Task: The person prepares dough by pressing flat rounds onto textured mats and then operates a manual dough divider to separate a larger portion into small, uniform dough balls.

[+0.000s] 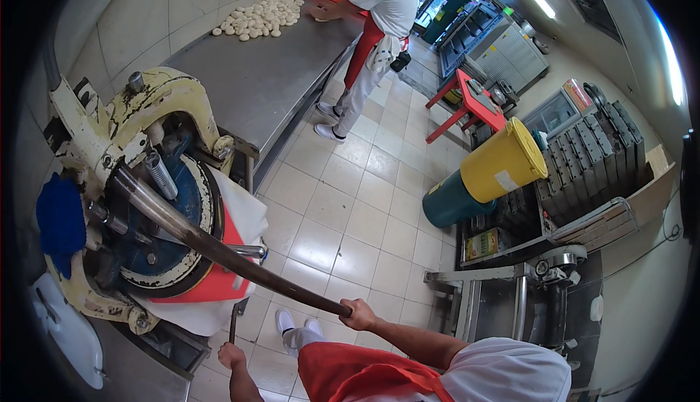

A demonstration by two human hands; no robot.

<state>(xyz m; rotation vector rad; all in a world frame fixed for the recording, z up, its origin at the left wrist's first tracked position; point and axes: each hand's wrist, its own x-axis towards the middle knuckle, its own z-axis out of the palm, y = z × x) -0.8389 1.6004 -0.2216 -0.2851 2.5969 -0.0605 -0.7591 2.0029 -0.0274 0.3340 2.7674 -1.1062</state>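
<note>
1. Lever [240, 262]: runs from the press [175, 85] out over the floor [317, 194]. Right hand [358, 315] has its grip wrapped round the far end. If that grip slips under load, the bar could kick back, likely toward the torso.
2. Left hand [232, 357]: grip closed about the top-end-up short rod [233, 323], below the lever. Knuckles might get caught if the lever drops.
3. White sheet [244, 212] juts from under the round blue plate [191, 201]; could crease or snag if the plate shifts.
4. Bare coil spring [160, 174] and joints: pinch risk for stray fingers. Blue cloth [60, 216] hangs at the frame; a loose fold might foul a moving part.
5. Smooth tiles: a shoe could slide during a hard pull.
6. Writing: pale label on the yellow tub [514, 150], illegible here. Printed yellow-green box [483, 244] on the shelf; lettering too small to make out. No marking discernible on the press.
</note>
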